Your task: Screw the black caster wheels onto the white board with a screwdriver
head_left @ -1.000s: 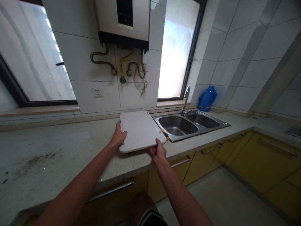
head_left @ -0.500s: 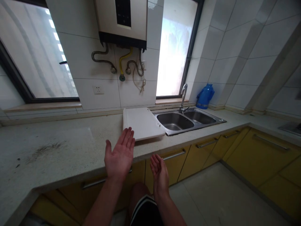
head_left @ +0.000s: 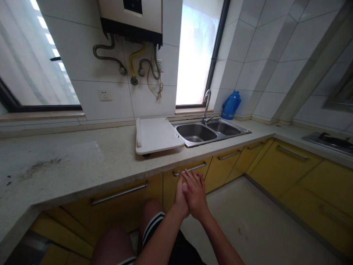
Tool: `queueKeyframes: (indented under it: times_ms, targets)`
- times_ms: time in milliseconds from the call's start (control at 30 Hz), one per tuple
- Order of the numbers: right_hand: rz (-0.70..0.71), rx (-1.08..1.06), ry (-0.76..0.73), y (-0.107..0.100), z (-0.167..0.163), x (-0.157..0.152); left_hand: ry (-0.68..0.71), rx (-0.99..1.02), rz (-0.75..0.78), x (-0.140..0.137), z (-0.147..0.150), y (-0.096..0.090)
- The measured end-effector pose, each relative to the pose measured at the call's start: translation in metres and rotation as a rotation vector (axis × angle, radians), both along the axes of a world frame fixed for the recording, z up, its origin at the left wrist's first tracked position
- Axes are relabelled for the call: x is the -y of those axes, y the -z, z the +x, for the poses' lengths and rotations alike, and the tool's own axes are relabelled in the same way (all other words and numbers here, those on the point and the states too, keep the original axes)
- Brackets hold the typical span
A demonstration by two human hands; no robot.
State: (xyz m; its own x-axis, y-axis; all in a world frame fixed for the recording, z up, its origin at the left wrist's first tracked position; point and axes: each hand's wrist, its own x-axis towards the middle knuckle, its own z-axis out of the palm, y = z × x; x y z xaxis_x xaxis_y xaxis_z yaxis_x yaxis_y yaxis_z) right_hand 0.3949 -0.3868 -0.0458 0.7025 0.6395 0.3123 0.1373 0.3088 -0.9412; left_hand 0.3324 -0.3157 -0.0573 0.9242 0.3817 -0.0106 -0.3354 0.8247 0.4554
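Note:
My left hand (head_left: 180,198) and my right hand (head_left: 196,197) are clasped together in front of the yellow drawers, below the counter's front edge. The right hand lies over the left, with the fingers folded closed against each other. No object shows in either hand, and the palms are hidden. Just beyond the hands is a drawer handle (head_left: 190,169). Farther off on the counter (head_left: 91,154) lies a white board-like panel (head_left: 157,134), slightly raised at its front edge, beside the sink.
A double steel sink (head_left: 197,133) with a tap (head_left: 206,105) is set in the counter. A blue thermos-like jug (head_left: 231,105) stands behind it at the right. On the wall hangs a water heater (head_left: 132,22) with hoses. A stove (head_left: 331,141) is at far right.
My hands were apart with open palms; now they are clasped together. My left hand has moved right and down, away from the white panel. The view has shifted right and down.

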Motion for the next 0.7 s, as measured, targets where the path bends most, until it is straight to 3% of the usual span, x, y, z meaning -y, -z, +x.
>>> queueKeyframes:
  times_ms: [100,167,267,400,467,533,633,700]
  targets:
    - [-0.167,-0.327,0.256,0.053,0.035,0.011,0.006,0.084,-0.016,-0.004,-0.021,-0.030]
    - [-0.188,-0.460,0.302,0.078,0.048,0.021,-0.028,0.174,0.008,-0.010,-0.044,-0.046]
    - [-0.158,-0.607,0.209,0.095,0.042,0.030,-0.081,0.222,0.072,-0.018,-0.074,-0.059]
    - [0.002,-0.924,-0.024,0.093,0.007,0.021,-0.161,0.164,0.121,-0.024,-0.107,-0.058]
    - [0.068,-1.040,-0.141,0.090,-0.011,0.008,-0.203,-0.006,0.196,-0.027,-0.135,-0.050]
    - [0.083,-1.061,-0.229,0.088,-0.029,-0.008,-0.256,-0.299,0.393,-0.029,-0.177,-0.039]
    - [0.072,-1.062,-0.326,0.091,-0.058,-0.035,-0.362,-0.737,0.873,-0.029,-0.269,-0.024]
    - [0.046,-1.087,-0.401,0.095,-0.081,-0.055,-0.370,-1.017,1.035,-0.025,-0.339,-0.020]
